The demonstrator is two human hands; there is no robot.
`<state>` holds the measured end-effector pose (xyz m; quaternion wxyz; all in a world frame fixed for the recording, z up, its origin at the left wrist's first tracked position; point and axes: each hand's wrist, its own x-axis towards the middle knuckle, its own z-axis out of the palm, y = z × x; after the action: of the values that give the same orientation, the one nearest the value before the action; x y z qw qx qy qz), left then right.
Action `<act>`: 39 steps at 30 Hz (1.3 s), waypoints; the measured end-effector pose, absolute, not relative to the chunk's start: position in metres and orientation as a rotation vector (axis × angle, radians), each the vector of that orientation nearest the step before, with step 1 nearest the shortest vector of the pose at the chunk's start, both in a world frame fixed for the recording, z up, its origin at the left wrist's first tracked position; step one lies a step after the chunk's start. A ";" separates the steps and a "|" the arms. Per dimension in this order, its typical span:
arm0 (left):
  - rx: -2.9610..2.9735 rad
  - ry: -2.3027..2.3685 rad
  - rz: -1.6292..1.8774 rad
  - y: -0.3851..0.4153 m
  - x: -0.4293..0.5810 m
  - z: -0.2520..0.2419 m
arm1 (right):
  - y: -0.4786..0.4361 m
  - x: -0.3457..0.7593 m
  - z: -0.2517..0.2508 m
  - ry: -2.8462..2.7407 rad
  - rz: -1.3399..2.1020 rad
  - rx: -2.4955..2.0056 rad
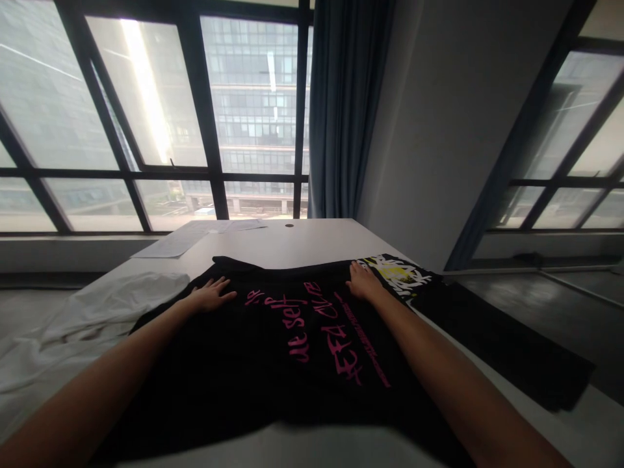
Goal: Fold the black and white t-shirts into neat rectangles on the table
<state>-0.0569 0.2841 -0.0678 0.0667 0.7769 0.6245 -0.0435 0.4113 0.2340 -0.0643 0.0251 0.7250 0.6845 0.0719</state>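
Note:
A black T-shirt [229, 364] with pink lettering lies spread over the white table [302, 240]. Flat on its far left part rests my left hand [210, 296], fingers spread. My right hand [363, 281] lies on the shirt's far right part, beside a white and yellow print [400, 273]; its fingers are stretched forward and close together. Neither hand visibly pinches the cloth. The near edge of the shirt curves across the table in front of me.
White cloth [97, 318] is heaped at the table's left. Paper sheets [170, 244] lie at the back left. Dark fabric [507, 344] lies along the right side. Behind the table are windows [253, 97], a blue curtain [341, 110] and a grey pillar [439, 117].

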 end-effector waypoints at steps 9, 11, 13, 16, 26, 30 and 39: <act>2.430 1.969 -0.015 0.252 -0.049 -0.059 | 0.205 0.365 -0.043 2.058 0.202 2.330; 2.357 1.946 -0.039 0.241 -0.044 -0.057 | 0.192 0.351 -0.042 2.099 -0.122 2.305; 2.272 1.945 -0.072 0.235 -0.039 -0.058 | 0.184 0.340 -0.044 2.094 -0.399 2.267; 2.266 1.971 -0.073 0.240 -0.039 -0.065 | 0.184 0.332 -0.052 2.063 -0.503 2.266; 2.290 1.958 0.003 0.294 -0.042 -0.073 | 0.247 0.343 -0.065 2.092 -0.425 2.295; 2.306 1.949 0.004 0.285 -0.041 -0.063 | 0.246 0.340 -0.071 2.130 -0.306 2.335; 2.468 1.880 0.263 0.198 -0.074 -0.021 | 0.131 0.346 -0.041 2.621 -0.282 1.997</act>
<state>-0.0744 0.1984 -0.0208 0.0138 0.7925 0.6038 0.0844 0.3462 0.1306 -0.0414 -0.0826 0.6018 0.7898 -0.0850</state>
